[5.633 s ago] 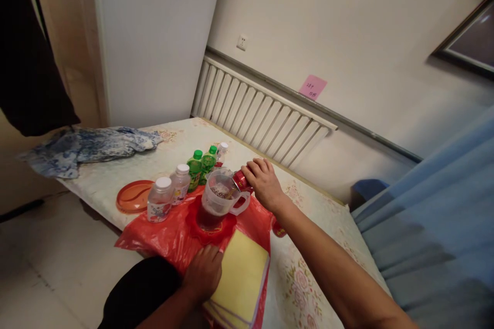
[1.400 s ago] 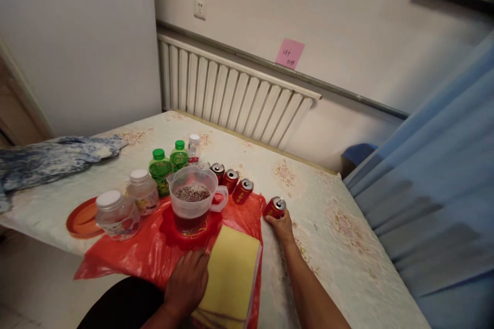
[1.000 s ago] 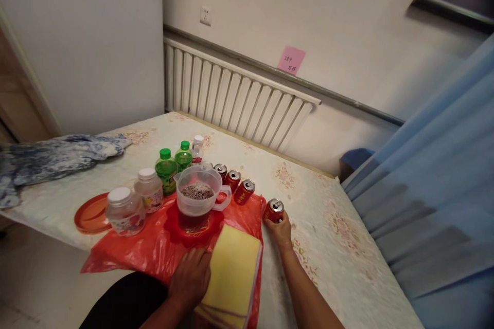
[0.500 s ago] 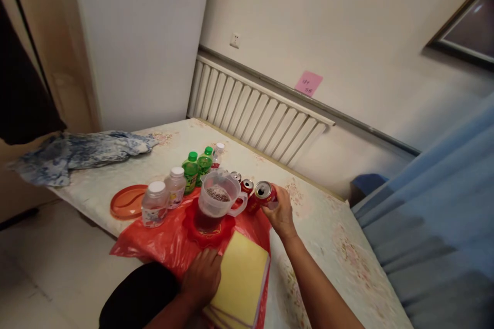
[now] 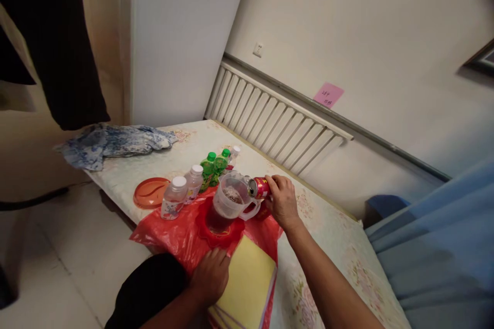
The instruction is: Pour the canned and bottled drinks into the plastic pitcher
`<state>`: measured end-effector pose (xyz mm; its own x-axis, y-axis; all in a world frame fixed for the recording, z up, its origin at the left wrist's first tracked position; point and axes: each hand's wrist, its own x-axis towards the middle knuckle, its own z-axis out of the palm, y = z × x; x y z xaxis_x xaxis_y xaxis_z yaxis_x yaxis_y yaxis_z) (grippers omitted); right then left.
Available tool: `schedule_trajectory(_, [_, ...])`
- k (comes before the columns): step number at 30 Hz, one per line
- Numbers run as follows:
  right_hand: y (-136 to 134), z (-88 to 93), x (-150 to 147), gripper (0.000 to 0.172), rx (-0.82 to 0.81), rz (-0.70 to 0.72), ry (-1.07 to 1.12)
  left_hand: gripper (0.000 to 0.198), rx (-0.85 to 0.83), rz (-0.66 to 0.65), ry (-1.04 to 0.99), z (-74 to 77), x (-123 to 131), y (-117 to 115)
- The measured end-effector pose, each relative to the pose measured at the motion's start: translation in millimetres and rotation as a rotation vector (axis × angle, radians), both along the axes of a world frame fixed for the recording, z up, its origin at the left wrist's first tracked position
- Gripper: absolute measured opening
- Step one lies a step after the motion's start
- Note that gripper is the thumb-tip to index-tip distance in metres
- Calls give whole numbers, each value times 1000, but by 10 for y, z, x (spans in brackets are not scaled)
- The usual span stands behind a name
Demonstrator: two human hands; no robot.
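Observation:
My right hand (image 5: 283, 200) is closed round a red drink can (image 5: 261, 187), tipped on its side. Its open end points left, over the rim of a clear plastic pitcher (image 5: 228, 209). Dark, foamy liquid fills part of the pitcher, which stands in a red scalloped dish (image 5: 203, 226). Whether liquid leaves the can is too small to tell. Nearer to me, my left hand (image 5: 211, 272) lies with fingers stretched forward on the red plastic sheet (image 5: 181, 247), beside a yellow notebook (image 5: 249, 280), holding nothing.
Left of the pitcher stand two clear white-capped bottles (image 5: 174, 199) and two green bottles (image 5: 207, 169). An orange-red round lid (image 5: 144, 196) and a blue-white cloth (image 5: 131, 140) lie farther left on the floral-covered surface (image 5: 309, 247). A radiator (image 5: 266, 113) lines the wall.
My right hand has tilted the can from nearly upright onto its side, bringing its mouth to the pitcher's rim. The view has shifted, while my left hand rests in the same place.

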<state>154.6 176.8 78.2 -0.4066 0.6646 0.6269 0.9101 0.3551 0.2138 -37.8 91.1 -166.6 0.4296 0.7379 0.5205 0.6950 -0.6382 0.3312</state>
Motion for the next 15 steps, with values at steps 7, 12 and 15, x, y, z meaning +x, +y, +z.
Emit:
schedule_trajectory(7, [62,27,3,53,26,12,-101,17,-10,-6,5,24,-9,-2])
schedule_trajectory(12, [73,56,8,47,27,9,-143,15,-20,-11,9,57,-19,-6])
schedule_trajectory(15, [74,77,6,49,29,16,-160,15,-29,-12,3,52,-17,-7])
